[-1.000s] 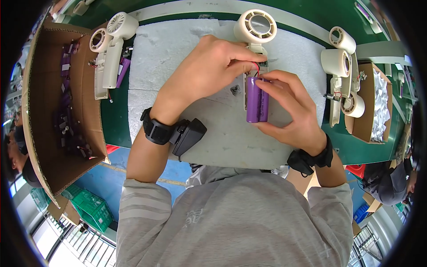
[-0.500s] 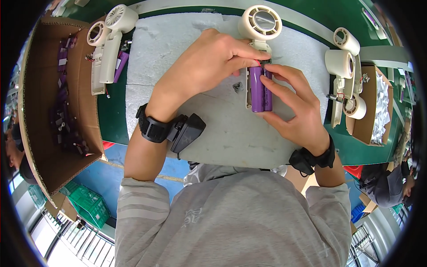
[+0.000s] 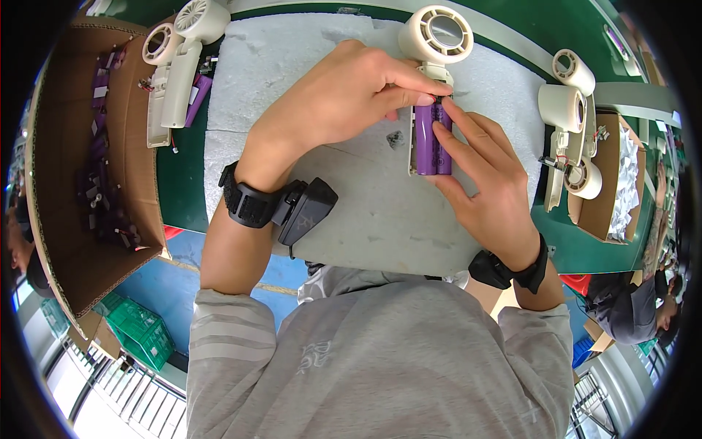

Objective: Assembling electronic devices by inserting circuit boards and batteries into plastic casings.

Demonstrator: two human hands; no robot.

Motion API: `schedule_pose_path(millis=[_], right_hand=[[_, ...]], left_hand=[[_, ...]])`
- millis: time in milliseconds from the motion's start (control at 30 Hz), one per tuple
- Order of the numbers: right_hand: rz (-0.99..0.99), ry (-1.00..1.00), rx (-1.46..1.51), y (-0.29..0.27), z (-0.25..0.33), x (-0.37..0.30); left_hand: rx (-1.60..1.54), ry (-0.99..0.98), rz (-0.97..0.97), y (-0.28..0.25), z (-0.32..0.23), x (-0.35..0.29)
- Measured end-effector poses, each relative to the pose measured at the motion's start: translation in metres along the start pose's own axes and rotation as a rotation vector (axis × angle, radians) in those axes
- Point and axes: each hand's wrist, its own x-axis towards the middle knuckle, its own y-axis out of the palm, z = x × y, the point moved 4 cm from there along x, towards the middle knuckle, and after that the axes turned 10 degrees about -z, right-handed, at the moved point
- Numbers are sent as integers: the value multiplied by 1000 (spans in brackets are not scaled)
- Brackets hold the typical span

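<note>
Your left hand pinches the top of the purple battery pair seated in the cream handheld fan on the grey foam mat; your right hand presses fingers on the batteries.

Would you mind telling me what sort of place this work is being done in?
Most likely a small-appliance assembly line. An open handheld fan with two purple battery cells lies under both hands, more half-built fans wait alongside, and a cardboard box holds spare cells.
</note>
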Motion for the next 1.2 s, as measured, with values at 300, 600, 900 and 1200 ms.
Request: schedule_pose_path(millis=[300,600,900,1200], right_hand=[[-50,129,106,2,-6,6],[54,202,261,9,-18,17],[44,241,242,10,-18,14],[52,94,132,3,-9,10]], left_hand=[[51,-77,62,-2,-1,0],[26,-56,48,0,-4,-1],[20,-21,-8,1,-1,0],[-67,20,-6,2,5,-2]])
